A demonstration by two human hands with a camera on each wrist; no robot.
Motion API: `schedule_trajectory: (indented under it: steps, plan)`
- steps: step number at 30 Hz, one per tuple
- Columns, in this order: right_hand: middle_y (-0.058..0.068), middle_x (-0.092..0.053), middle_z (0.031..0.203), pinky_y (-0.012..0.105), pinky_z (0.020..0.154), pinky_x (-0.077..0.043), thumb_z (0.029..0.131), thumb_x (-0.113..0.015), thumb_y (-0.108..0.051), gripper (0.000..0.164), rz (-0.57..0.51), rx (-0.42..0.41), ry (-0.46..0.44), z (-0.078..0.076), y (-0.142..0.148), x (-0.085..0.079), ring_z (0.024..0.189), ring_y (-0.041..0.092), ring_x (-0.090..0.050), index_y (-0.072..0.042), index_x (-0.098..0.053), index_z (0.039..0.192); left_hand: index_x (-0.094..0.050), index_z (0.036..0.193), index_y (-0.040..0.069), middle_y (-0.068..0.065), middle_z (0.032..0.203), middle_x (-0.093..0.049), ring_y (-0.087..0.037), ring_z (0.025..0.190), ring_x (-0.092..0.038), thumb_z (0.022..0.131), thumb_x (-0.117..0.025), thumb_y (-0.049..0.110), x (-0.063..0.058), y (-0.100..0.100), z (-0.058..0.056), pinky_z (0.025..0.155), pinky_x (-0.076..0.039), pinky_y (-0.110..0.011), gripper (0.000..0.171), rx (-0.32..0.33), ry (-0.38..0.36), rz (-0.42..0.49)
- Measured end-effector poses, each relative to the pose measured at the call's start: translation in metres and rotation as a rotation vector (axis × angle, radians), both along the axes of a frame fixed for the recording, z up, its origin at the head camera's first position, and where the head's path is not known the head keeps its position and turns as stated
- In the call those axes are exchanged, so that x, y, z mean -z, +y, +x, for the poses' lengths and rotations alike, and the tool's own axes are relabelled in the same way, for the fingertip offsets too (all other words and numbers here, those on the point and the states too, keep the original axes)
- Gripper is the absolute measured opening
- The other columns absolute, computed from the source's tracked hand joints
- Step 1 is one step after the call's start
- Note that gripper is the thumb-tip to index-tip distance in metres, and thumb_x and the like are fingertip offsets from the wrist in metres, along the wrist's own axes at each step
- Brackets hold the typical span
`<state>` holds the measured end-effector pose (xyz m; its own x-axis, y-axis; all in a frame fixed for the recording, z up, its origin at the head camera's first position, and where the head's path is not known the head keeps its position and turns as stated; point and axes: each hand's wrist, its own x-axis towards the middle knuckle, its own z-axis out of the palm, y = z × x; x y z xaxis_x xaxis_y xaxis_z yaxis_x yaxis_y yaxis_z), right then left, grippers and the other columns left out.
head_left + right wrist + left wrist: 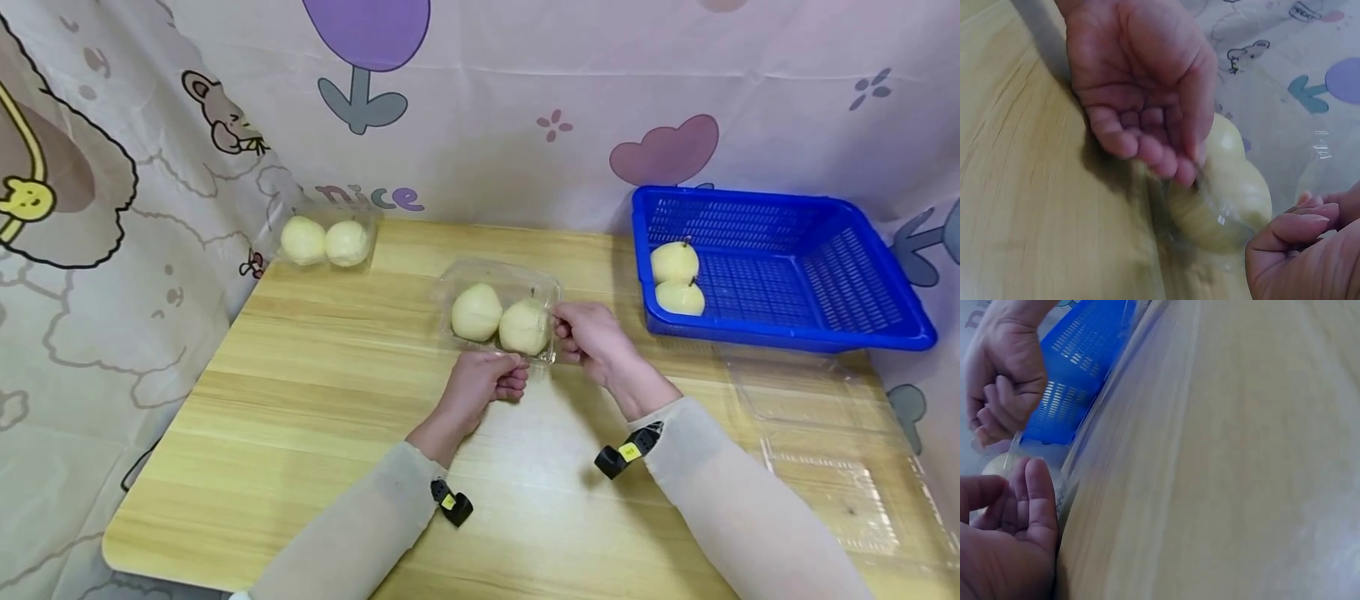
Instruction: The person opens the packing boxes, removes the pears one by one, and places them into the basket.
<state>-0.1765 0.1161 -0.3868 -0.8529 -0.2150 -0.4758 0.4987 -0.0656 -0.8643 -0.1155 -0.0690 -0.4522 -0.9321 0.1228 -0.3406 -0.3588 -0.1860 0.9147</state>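
Note:
A clear plastic container [487, 271] with two pale yellow pears [477, 312] in it rests on the table before me. My right hand [596, 337] pinches its right edge between thumb and forefinger; the right wrist view shows the clear rim at those fingertips. At the near edge, my left hand [483, 385] pinches the rim with thumb and forefinger, its other fingers curled. In the left wrist view, the left hand [1013, 531] hides much of the container, while the right hand [1007, 375] shows above it.
Another clear container [363, 250] with two pears stands at the back left. A blue basket [795, 333] at the back right holds two pears [678, 297] along its left wall. Clear empty plastic containers [832, 492] lie on the table's right side. A printed curtain [510, 158] hangs behind.

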Motion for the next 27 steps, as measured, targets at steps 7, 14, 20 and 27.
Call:
schedule_trajectory:
  steps: [7, 14, 20, 27]
  plan:
    - [-0.008, -0.045, 0.064, 0.016, 0.042, -0.025, 0.109, -0.048, -0.020, 0.035, -0.174, 0.042, -0.103, -0.016, 0.015, -0.003, 0.047, 0.003, -0.033, -0.014, -0.054, 0.075, -0.069, 0.117, -0.017, -0.003, 0.083, -0.073, -0.011, 0.072, -0.069, 0.106, -0.062, 0.010, -0.003, -0.004, 0.007, 0.067, -0.062, -0.022, 0.030, 0.044, -0.065, 0.064]
    - [-0.009, -0.049, 0.065, 0.018, 0.047, -0.028, 0.110, -0.053, -0.035, 0.039, -0.096, 0.103, -0.091, -0.032, 0.019, -0.012, 0.052, 0.005, -0.035, -0.016, -0.056, 0.077, -0.065, 0.123, -0.019, -0.003, 0.084, -0.073, -0.010, 0.073, -0.069, 0.106, -0.061, 0.011, -0.001, -0.003, 0.010, 0.068, -0.062, -0.021, 0.034, 0.083, -0.080, 0.107]
    - [-0.010, -0.048, 0.063, 0.018, 0.046, -0.030, 0.111, -0.050, -0.037, 0.041, -0.034, 0.107, -0.084, -0.043, 0.020, -0.012, 0.050, 0.004, -0.036, -0.017, -0.056, 0.075, -0.063, 0.125, -0.019, -0.002, 0.083, -0.073, -0.010, 0.072, -0.070, 0.106, -0.060, 0.011, -0.002, 0.001, 0.014, 0.068, -0.063, -0.021, 0.035, 0.090, -0.104, 0.134]
    - [-0.008, -0.051, 0.063, 0.019, 0.048, -0.033, 0.112, -0.045, -0.047, 0.049, -0.040, 0.173, -0.080, -0.049, 0.020, -0.011, 0.050, 0.005, -0.040, -0.016, -0.058, 0.077, -0.065, 0.123, -0.016, -0.002, 0.082, -0.073, -0.009, 0.069, -0.070, 0.108, -0.059, 0.017, -0.003, 0.005, 0.017, 0.067, -0.063, -0.023, 0.037, 0.125, -0.123, 0.129]
